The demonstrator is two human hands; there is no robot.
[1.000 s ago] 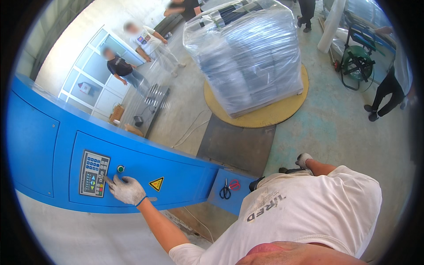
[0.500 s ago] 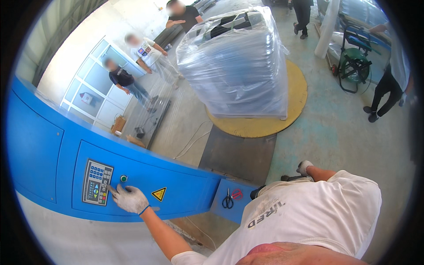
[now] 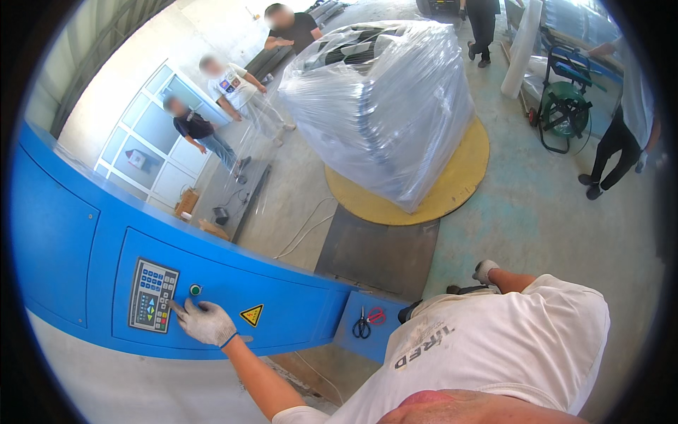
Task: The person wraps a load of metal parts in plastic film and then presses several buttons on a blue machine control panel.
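Our gloved left hand [image 3: 205,323] has one finger poking the keypad [image 3: 153,295] on the blue machine panel [image 3: 233,297], just left of the green button [image 3: 195,290]. Right hand [image 3: 485,271] sits by our hip, can't tell its grip.

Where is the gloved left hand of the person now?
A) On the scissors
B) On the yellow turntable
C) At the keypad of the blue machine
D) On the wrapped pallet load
C: the left hand has a fingertip at the edge of the keypad on the blue machine.

Head view looks steeply down from above the control panel [image 3: 152,295], close.
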